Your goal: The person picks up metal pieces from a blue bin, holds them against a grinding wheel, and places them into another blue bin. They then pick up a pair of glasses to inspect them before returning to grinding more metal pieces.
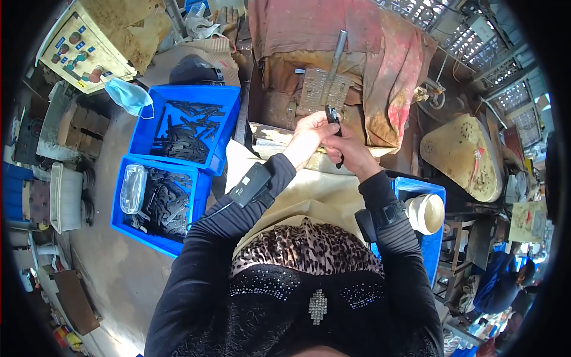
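In front of me, at the near edge of a dirty machine (262, 138), my two hands meet around one slim black part (332, 113). My left hand (309, 138) has its fingers closed on the part's upper end. The fingers of my right hand (352, 152) wrap its middle, and its lower tip pokes out below them. Similar thin black pieces (189, 134) lie in the far blue bin (229, 98) to my left. More of them (169, 199) fill the nearer blue bin (122, 223), which also holds a clear plastic container (133, 189).
A metal rod (336, 62) leans up from the machine, under a stained red cloth (389, 65). At back left stands a control box with knobs (77, 53); a blue mask (128, 95) hangs from it. A white tub (425, 214) sits by a blue bin (434, 256) on my right.
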Demonstrator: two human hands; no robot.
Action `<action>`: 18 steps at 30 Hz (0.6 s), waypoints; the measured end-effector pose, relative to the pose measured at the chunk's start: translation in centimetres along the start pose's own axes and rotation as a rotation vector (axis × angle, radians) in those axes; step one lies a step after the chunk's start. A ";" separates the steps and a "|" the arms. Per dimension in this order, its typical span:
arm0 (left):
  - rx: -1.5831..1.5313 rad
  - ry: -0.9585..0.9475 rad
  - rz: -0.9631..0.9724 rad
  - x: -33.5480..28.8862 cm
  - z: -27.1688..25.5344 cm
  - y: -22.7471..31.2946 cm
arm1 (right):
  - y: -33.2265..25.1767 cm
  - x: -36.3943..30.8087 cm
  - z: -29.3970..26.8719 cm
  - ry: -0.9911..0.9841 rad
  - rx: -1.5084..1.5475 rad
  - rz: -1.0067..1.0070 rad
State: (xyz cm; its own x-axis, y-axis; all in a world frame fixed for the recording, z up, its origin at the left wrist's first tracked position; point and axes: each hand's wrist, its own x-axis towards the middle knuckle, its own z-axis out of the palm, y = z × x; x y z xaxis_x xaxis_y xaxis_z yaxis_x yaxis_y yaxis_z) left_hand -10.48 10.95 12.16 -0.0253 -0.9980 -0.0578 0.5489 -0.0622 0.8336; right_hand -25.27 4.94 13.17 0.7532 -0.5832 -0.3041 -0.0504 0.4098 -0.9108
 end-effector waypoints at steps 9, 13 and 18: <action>-0.065 0.248 0.244 -0.9 0.0 0.3 | 0.9 0.0 1.3 0.007 -0.210 -0.212; 0.006 0.280 0.293 -0.6 -0.2 -0.6 | 1.1 0.1 1.6 0.003 -0.153 -0.184; 0.471 0.395 0.404 -2.0 -5.0 -0.7 | 3.1 3.2 -4.7 0.440 -0.676 -0.468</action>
State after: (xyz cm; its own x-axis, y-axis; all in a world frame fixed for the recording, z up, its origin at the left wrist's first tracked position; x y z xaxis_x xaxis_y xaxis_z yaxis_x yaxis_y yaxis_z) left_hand -6.63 13.03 8.91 0.4548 -0.8712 0.1848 0.0318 0.2233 0.9742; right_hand -26.06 1.04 8.06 0.4841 -0.8558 0.1822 -0.2800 -0.3488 -0.8944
